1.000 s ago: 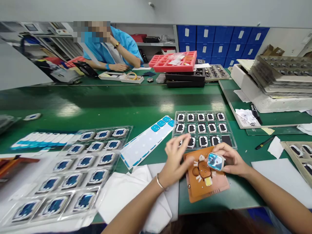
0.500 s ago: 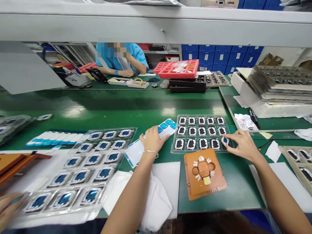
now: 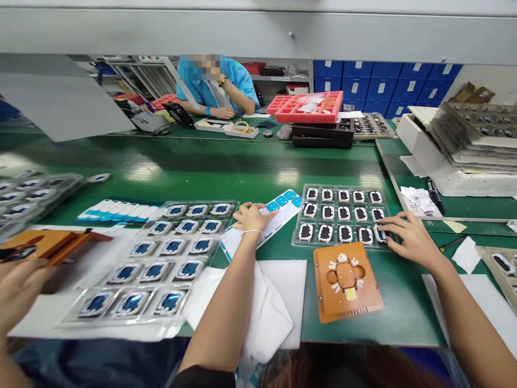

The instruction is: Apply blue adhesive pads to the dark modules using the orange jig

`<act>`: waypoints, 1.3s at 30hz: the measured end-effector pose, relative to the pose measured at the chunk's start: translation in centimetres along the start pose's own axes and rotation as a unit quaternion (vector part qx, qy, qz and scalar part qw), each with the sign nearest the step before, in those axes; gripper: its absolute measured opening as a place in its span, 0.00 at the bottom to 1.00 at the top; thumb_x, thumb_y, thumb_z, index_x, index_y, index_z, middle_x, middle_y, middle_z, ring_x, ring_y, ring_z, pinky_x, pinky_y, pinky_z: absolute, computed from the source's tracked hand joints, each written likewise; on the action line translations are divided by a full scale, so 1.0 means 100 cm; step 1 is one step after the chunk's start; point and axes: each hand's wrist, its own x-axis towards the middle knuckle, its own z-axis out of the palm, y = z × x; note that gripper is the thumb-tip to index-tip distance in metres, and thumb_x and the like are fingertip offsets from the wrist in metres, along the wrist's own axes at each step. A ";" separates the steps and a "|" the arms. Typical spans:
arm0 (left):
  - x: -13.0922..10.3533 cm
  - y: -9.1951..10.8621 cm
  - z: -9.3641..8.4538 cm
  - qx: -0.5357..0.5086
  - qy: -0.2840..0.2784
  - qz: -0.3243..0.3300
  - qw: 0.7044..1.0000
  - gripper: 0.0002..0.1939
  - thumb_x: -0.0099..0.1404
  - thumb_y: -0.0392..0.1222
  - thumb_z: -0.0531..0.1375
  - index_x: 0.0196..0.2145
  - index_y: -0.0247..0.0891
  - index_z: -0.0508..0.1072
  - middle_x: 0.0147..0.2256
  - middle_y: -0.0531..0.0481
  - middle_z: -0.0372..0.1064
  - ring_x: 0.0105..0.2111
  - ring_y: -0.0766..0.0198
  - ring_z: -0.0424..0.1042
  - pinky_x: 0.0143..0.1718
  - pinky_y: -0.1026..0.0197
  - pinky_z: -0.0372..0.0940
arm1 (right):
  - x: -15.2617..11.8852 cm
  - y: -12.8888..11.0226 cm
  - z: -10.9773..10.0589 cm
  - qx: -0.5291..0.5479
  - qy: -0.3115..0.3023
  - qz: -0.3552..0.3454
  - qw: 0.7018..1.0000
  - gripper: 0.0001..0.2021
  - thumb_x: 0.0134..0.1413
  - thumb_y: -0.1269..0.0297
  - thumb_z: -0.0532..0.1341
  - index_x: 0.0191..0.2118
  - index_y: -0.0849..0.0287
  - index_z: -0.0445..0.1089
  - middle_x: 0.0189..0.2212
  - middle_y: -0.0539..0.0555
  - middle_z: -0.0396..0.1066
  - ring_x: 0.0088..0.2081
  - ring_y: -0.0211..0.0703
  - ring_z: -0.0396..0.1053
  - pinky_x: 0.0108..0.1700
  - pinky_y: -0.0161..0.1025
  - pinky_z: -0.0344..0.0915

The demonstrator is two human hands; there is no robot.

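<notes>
A clear tray (image 3: pixel 294 237) holds rows of small white-rimmed watch-case parts with dark centres. My right hand (image 3: pixel 412 240) is at its front right corner, thumb and fingers on a watch case part (image 3: pixel 380 234) in the last pocket. My left hand (image 3: pixel 253 220) grips a white sheet of blue stickers (image 3: pixel 288 211) lying left of the tray; its fingertips are partly hidden. Below the tray sits an orange fixture (image 3: pixel 329 304) with a shaped recess, which neither hand touches.
Left stands a larger clear tray (image 3: pixel 159 319) of blue-faced parts. Another person's hand (image 3: pixel 24 285) is beside an orange fixture (image 3: pixel 52 242) at far left. A white cloth (image 3: pixel 266 328) lies at the front edge. Stacked trays (image 3: pixel 472 145) stand right; a person (image 3: pixel 230 81) sits opposite.
My right hand has lowered the watch case part from a tilted hold into the tray's corner pocket. My left hand stays on the sticker sheet. The camera view has shifted left.
</notes>
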 end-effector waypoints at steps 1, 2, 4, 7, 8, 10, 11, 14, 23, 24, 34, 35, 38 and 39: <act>0.001 0.000 0.000 -0.005 -0.001 -0.001 1.000 0.22 0.53 0.59 0.67 0.42 0.46 0.76 0.61 0.42 0.55 0.62 0.37 0.50 0.57 0.36 0.54 | 0.000 0.000 0.000 0.000 0.018 0.002 1.000 0.11 0.56 0.68 0.57 0.42 0.56 0.76 0.48 0.54 0.76 0.47 0.57 0.63 0.45 0.54 0.63; 0.002 0.001 0.001 -0.010 -0.002 -0.002 1.000 0.22 0.52 0.58 0.68 0.42 0.46 0.76 0.62 0.42 0.54 0.62 0.37 0.49 0.57 0.36 0.54 | 0.001 0.000 0.000 0.001 0.035 0.006 0.999 0.11 0.56 0.69 0.57 0.40 0.57 0.76 0.46 0.54 0.77 0.46 0.56 0.64 0.45 0.53 0.64; 0.004 0.001 0.001 -0.018 -0.003 -0.003 1.000 0.21 0.51 0.56 0.69 0.41 0.46 0.76 0.61 0.42 0.54 0.62 0.36 0.49 0.57 0.36 0.54 | 0.002 0.000 -0.001 0.005 0.061 0.015 0.998 0.10 0.57 0.71 0.56 0.38 0.57 0.76 0.42 0.54 0.78 0.43 0.54 0.65 0.45 0.52 0.65; 0.007 0.000 0.001 -0.029 -0.008 -0.006 1.000 0.22 0.49 0.55 0.70 0.40 0.45 0.76 0.60 0.41 0.54 0.61 0.35 0.50 0.56 0.36 0.54 | 0.003 -0.004 -0.002 0.015 0.086 0.024 0.996 0.11 0.57 0.71 0.56 0.35 0.57 0.76 0.39 0.54 0.79 0.40 0.53 0.67 0.44 0.51 0.67; 0.007 0.000 0.000 -0.032 -0.009 -0.007 0.999 0.22 0.48 0.55 0.71 0.40 0.45 0.76 0.60 0.41 0.54 0.60 0.35 0.50 0.56 0.36 0.54 | 0.004 -0.006 -0.003 0.020 0.094 0.024 0.995 0.11 0.58 0.72 0.56 0.35 0.57 0.76 0.38 0.54 0.79 0.39 0.52 0.67 0.43 0.51 0.67; 0.008 0.000 0.000 -0.039 -0.009 -0.006 0.999 0.23 0.47 0.56 0.71 0.39 0.44 0.76 0.61 0.41 0.53 0.60 0.35 0.50 0.56 0.37 0.55 | 0.006 -0.010 -0.002 0.037 0.105 0.020 0.994 0.11 0.58 0.71 0.56 0.35 0.57 0.76 0.37 0.54 0.79 0.39 0.52 0.68 0.44 0.51 0.68; 0.007 0.000 0.000 -0.041 -0.007 -0.004 0.999 0.22 0.47 0.56 0.71 0.38 0.44 0.76 0.61 0.42 0.52 0.60 0.35 0.50 0.55 0.38 0.55 | 0.006 -0.012 -0.001 0.048 0.103 0.015 0.993 0.10 0.59 0.71 0.56 0.36 0.57 0.76 0.38 0.54 0.79 0.39 0.52 0.68 0.44 0.51 0.68; 0.002 0.002 -0.001 -0.045 0.003 0.012 0.999 0.19 0.49 0.54 0.70 0.36 0.44 0.75 0.61 0.43 0.52 0.60 0.36 0.50 0.54 0.40 0.55 | 0.008 -0.015 0.003 0.075 0.071 -0.008 0.995 0.10 0.61 0.68 0.56 0.39 0.56 0.76 0.41 0.55 0.78 0.41 0.52 0.69 0.45 0.51 0.68; -0.036 0.016 -0.014 -0.082 0.023 0.189 0.978 0.10 0.64 0.36 0.57 0.45 0.39 0.69 0.43 0.46 0.76 0.48 0.55 0.71 0.57 0.48 0.53 | 0.006 -0.011 0.008 0.024 0.023 0.019 0.999 0.10 0.63 0.67 0.55 0.39 0.59 0.75 0.39 0.57 0.78 0.40 0.51 0.69 0.43 0.49 0.67; -0.045 0.017 -0.017 -0.103 0.026 0.233 0.967 0.11 0.65 0.37 0.57 0.46 0.39 0.68 0.43 0.47 0.76 0.47 0.58 0.73 0.56 0.51 0.55 | 0.006 -0.013 0.007 0.038 0.025 0.008 0.999 0.10 0.64 0.67 0.55 0.39 0.59 0.75 0.40 0.57 0.78 0.41 0.50 0.69 0.44 0.49 0.66; -0.141 0.021 -0.019 -0.163 -0.177 0.726 0.644 0.09 0.70 0.42 0.57 0.42 0.47 0.77 0.35 0.52 0.80 0.39 0.58 0.73 0.47 0.49 0.59 | 0.009 -0.032 0.007 0.101 -0.074 -0.021 0.992 0.12 0.62 0.66 0.55 0.50 0.57 0.67 0.46 0.61 0.72 0.52 0.55 0.66 0.48 0.52 0.63; -0.143 0.021 -0.018 -0.152 -0.183 0.732 0.638 0.09 0.69 0.45 0.58 0.44 0.47 0.77 0.34 0.52 0.80 0.39 0.58 0.73 0.46 0.49 0.59 | 0.009 -0.033 0.007 0.105 -0.078 -0.022 0.991 0.12 0.61 0.66 0.55 0.50 0.56 0.67 0.47 0.61 0.72 0.53 0.55 0.66 0.50 0.54 0.60; -0.145 0.020 -0.016 -0.171 -0.176 0.746 0.619 0.15 0.67 0.50 0.62 0.49 0.46 0.75 0.31 0.53 0.79 0.39 0.56 0.71 0.46 0.49 0.57 | 0.010 -0.036 0.011 0.109 -0.079 -0.004 0.991 0.08 0.61 0.66 0.56 0.46 0.55 0.68 0.44 0.59 0.74 0.52 0.55 0.66 0.53 0.57 0.53; -0.145 0.019 -0.016 -0.183 -0.174 0.749 0.612 0.16 0.66 0.50 0.62 0.50 0.46 0.74 0.32 0.52 0.79 0.40 0.55 0.71 0.46 0.49 0.57 | 0.010 -0.037 0.012 0.111 -0.077 0.009 0.991 0.07 0.61 0.66 0.57 0.44 0.55 0.68 0.42 0.58 0.74 0.51 0.54 0.67 0.53 0.57 0.52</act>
